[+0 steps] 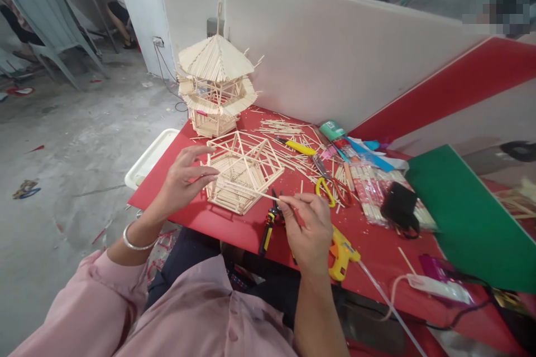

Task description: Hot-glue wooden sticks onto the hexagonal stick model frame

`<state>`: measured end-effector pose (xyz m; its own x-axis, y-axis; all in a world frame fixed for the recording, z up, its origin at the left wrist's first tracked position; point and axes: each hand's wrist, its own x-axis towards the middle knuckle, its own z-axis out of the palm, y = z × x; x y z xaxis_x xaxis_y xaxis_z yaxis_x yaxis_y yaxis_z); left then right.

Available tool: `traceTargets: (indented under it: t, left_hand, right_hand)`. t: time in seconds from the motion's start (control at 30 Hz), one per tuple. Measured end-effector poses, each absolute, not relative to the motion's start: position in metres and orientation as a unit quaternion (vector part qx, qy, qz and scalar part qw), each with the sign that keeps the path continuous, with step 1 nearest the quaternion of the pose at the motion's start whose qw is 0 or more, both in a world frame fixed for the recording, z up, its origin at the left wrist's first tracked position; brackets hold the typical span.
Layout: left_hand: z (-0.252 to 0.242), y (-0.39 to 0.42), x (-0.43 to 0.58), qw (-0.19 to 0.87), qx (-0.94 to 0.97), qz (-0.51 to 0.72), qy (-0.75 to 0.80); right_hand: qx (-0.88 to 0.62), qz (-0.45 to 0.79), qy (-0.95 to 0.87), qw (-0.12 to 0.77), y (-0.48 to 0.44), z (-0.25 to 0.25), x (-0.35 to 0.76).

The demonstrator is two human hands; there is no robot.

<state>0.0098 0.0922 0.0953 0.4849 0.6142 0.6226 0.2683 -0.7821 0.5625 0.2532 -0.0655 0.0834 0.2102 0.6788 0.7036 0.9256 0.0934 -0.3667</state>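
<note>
Between the thumb and fingers of my right hand (307,228) I pinch one end of a thin wooden stick (263,194), which slants up to the left across the front of a frame. That frame (245,201) is an openwork, many-sided structure of pale sticks lying on the red tabletop. At its left side is my left hand (184,175), fingers stretched out and apart, the fingertips close to the corner; whether they touch it I cannot tell. Behind stands a pagoda-like stick model (218,61) with a pointed roof. Black-and-yellow pliers (267,231) lie near my right hand.
On the red table (167,201) lie loose sticks (280,127), yellow-handled cutters (299,146), scissors (324,189), a yellow glue gun (343,254), bagged sticks (368,195), a black object (398,204) and a green board (469,217). A pale partition (318,61) rises behind.
</note>
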Motion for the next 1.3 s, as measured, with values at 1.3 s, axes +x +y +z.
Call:
traceTargets:
  t: [1.3]
  left_hand:
    - [0.099,0.091,-0.012,0.218,0.837,0.410,0.290]
  right_hand:
    - [-0.717,-0.001,-0.526,0.458,-0.044,0.023,0.197]
